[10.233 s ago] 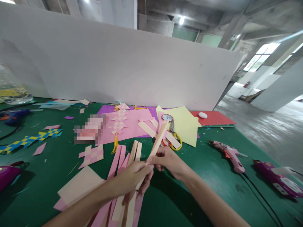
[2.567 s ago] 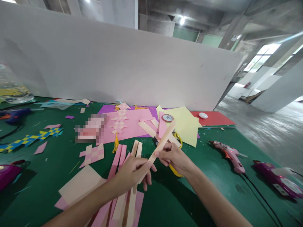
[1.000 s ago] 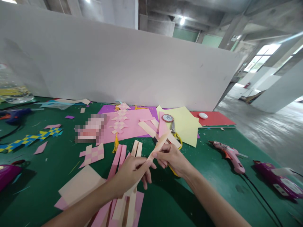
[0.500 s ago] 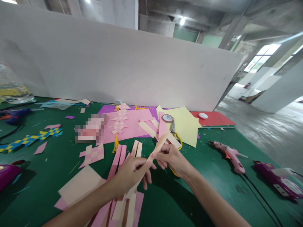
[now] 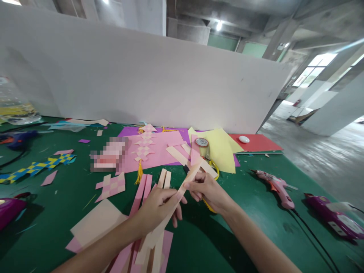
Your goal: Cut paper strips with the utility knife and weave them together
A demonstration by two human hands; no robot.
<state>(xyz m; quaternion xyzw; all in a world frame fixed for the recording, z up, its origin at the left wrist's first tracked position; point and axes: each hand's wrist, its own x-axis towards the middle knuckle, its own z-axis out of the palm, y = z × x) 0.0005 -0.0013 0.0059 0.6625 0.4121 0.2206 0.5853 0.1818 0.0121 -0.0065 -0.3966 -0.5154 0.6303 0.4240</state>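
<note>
Holding the peach strip (image 5: pixel 191 176) just below frame center, you keep it pinched in your left hand (image 5: pixel 159 204) and right hand (image 5: pixel 207 189). Its long axis rises rightward from lower center toward mid-frame. Your right hand is nearer the upper end; your left grips lower, near loose pink strips (image 5: pixel 139 189).

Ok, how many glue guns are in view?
2: a pink glue gun at the right, and a blue glue gun at the left edge, partly cut off.
</note>
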